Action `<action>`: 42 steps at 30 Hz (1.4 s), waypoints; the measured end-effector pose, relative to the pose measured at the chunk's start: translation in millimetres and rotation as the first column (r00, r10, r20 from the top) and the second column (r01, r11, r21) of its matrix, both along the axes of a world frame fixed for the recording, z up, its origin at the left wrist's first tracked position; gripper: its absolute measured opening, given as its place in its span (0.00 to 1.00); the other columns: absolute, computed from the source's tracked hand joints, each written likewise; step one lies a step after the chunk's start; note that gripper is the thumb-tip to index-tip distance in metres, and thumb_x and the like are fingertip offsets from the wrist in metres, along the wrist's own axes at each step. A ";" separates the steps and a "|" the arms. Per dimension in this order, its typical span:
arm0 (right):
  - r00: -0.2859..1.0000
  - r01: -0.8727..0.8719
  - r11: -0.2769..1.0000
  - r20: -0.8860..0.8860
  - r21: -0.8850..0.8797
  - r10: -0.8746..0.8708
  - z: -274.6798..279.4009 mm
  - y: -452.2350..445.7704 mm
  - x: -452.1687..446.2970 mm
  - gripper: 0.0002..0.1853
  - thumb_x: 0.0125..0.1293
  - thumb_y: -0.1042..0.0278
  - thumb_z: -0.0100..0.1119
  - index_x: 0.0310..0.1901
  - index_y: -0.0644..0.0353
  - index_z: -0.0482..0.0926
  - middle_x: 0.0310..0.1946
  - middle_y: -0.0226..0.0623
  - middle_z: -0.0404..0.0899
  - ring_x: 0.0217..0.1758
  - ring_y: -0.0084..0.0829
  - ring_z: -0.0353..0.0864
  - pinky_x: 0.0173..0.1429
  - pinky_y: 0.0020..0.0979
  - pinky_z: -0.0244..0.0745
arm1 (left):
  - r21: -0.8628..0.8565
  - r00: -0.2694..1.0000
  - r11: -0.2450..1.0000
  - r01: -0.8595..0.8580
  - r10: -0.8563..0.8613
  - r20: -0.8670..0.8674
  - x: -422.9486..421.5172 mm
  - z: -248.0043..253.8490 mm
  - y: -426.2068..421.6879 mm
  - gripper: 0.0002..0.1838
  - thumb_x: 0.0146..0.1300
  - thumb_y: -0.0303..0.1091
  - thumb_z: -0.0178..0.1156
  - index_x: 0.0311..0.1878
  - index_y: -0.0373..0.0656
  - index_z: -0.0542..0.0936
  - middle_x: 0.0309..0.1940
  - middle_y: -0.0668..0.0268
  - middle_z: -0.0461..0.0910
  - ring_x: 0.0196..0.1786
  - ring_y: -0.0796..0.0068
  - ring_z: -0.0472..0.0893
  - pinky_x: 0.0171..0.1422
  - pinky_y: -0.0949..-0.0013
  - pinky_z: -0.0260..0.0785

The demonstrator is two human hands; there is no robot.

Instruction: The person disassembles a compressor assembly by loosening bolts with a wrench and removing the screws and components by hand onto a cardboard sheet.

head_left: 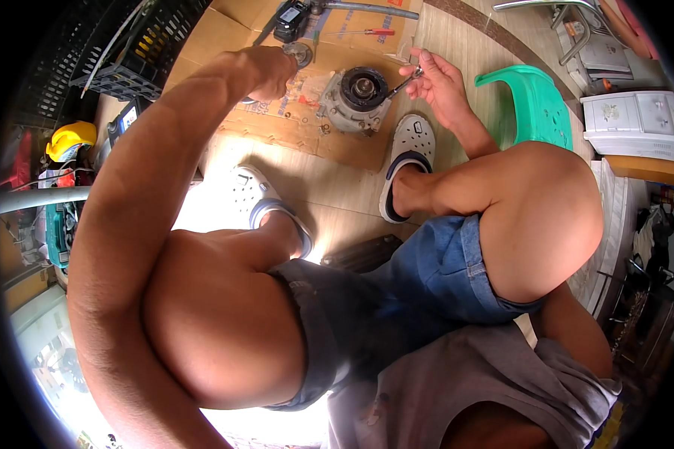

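Note:
A grey metal housing (335,110) with a round black ring (364,89) and a central shaft sits on flattened cardboard. My right hand (443,88), at its right, pinches a slim metal tool (402,84) between thumb and fingers. The tool's far end reaches the rim of the black ring; whether it touches is unclear. On the housing's left, my left hand (266,72) is curled palm-down over the cardboard, and what it grips is hidden. A round metal part (298,55) lies right by its fingers.
Behind lie a black power-tool battery (290,21) and a red-handled screwdriver (380,32) on the cardboard (232,26). A green plastic stool (539,105) stands at right, near a white drawer unit (636,126). Black crates (146,45) are at left. My white clogs (412,138) flank the work.

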State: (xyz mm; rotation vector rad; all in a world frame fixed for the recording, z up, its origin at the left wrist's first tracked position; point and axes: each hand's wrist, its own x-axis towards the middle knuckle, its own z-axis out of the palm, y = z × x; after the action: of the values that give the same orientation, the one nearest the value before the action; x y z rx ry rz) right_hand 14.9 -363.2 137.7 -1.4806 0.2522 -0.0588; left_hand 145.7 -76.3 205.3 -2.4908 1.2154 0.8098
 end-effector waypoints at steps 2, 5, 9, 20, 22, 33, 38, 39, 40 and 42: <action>0.999 -0.034 0.997 -0.034 -0.065 0.032 -3.0 -5.9 1.5 0.24 0.79 0.50 0.49 0.59 0.65 0.77 0.38 0.33 0.81 0.31 0.21 0.78 0.37 0.24 0.75 | 0.001 1.000 1.000 -0.002 0.002 0.006 0.1 -1.2 0.5 0.17 0.67 0.32 0.55 0.57 0.40 0.80 0.54 0.54 0.83 0.58 0.53 0.81 0.62 0.59 0.74; 0.993 -0.116 0.939 -0.041 -0.322 0.109 0.7 -5.3 1.8 0.22 0.78 0.50 0.51 0.55 0.63 0.81 0.35 0.31 0.81 0.29 0.19 0.76 0.35 0.23 0.73 | -0.009 1.000 1.000 0.010 -0.010 0.000 2.8 -5.4 1.7 0.16 0.68 0.32 0.54 0.57 0.40 0.80 0.54 0.54 0.83 0.58 0.53 0.81 0.62 0.59 0.74; 0.982 -0.173 0.758 -0.046 -0.629 0.186 3.8 -2.8 0.6 0.19 0.78 0.54 0.51 0.52 0.63 0.83 0.37 0.31 0.82 0.28 0.19 0.76 0.35 0.23 0.75 | -0.002 1.000 1.000 0.019 -0.019 0.010 3.0 -4.5 0.3 0.16 0.68 0.32 0.54 0.57 0.40 0.80 0.54 0.53 0.83 0.58 0.53 0.81 0.61 0.58 0.74; 0.998 -0.061 0.998 0.022 -0.021 0.062 -0.3 -3.0 -0.6 0.25 0.80 0.51 0.48 0.65 0.65 0.71 0.41 0.37 0.83 0.34 0.23 0.81 0.41 0.24 0.78 | -0.012 1.000 1.000 -0.003 0.003 0.005 -0.1 0.3 2.1 0.16 0.68 0.33 0.55 0.56 0.41 0.80 0.54 0.54 0.83 0.58 0.53 0.81 0.62 0.58 0.74; 0.995 -0.098 0.995 -0.023 -0.029 0.097 -2.2 -5.7 -0.5 0.25 0.80 0.50 0.48 0.63 0.64 0.74 0.39 0.35 0.82 0.33 0.21 0.80 0.38 0.23 0.76 | -0.019 1.000 1.000 -0.013 0.014 0.006 -1.8 2.5 2.6 0.16 0.68 0.34 0.55 0.56 0.41 0.80 0.54 0.54 0.83 0.59 0.53 0.81 0.62 0.58 0.74; 0.984 -0.114 0.872 0.070 -0.476 0.166 -8.7 -3.6 2.7 0.20 0.76 0.51 0.56 0.52 0.62 0.83 0.36 0.30 0.81 0.31 0.21 0.77 0.39 0.24 0.77 | -0.046 0.998 0.997 0.053 -0.052 0.027 7.3 -13.1 6.6 0.17 0.67 0.35 0.57 0.56 0.40 0.80 0.51 0.54 0.84 0.57 0.53 0.82 0.60 0.58 0.74; 0.984 -0.064 0.986 0.156 -0.155 0.088 -4.1 3.6 1.7 0.20 0.80 0.57 0.49 0.59 0.66 0.77 0.44 0.39 0.85 0.37 0.25 0.83 0.46 0.27 0.81 | -0.032 1.000 0.999 0.011 -0.011 0.016 2.5 -5.4 5.0 0.17 0.67 0.35 0.57 0.55 0.40 0.80 0.52 0.54 0.84 0.57 0.53 0.82 0.61 0.58 0.74; 0.988 -0.073 0.991 0.130 -0.108 0.087 -2.5 2.0 1.5 0.20 0.80 0.57 0.48 0.60 0.67 0.76 0.46 0.41 0.85 0.37 0.25 0.83 0.45 0.27 0.82 | -0.036 1.000 0.999 0.013 -0.013 0.016 2.5 -5.0 5.2 0.17 0.67 0.35 0.57 0.55 0.40 0.80 0.52 0.54 0.84 0.57 0.53 0.81 0.61 0.58 0.74; 0.991 -0.080 0.995 0.105 -0.061 0.086 -1.2 0.6 1.3 0.21 0.81 0.57 0.47 0.61 0.67 0.75 0.47 0.42 0.85 0.37 0.26 0.84 0.44 0.27 0.82 | -0.041 1.000 0.999 0.015 -0.014 0.015 2.4 -4.8 5.4 0.16 0.67 0.35 0.57 0.55 0.40 0.80 0.52 0.54 0.84 0.57 0.53 0.81 0.61 0.58 0.74; 0.996 -0.075 0.997 0.049 -0.036 0.076 -0.2 -0.7 0.0 0.23 0.80 0.54 0.47 0.60 0.68 0.76 0.44 0.42 0.84 0.35 0.24 0.82 0.41 0.25 0.81 | -0.025 1.000 1.000 0.018 -0.018 0.017 2.5 -4.6 4.9 0.17 0.67 0.35 0.57 0.56 0.40 0.80 0.53 0.54 0.83 0.58 0.53 0.81 0.62 0.58 0.74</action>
State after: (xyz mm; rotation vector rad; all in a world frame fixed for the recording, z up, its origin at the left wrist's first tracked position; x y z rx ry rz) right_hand 14.8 -363.9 137.6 -1.5194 0.1545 -0.0400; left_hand 148.2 -71.4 200.7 -2.4977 1.2481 0.7729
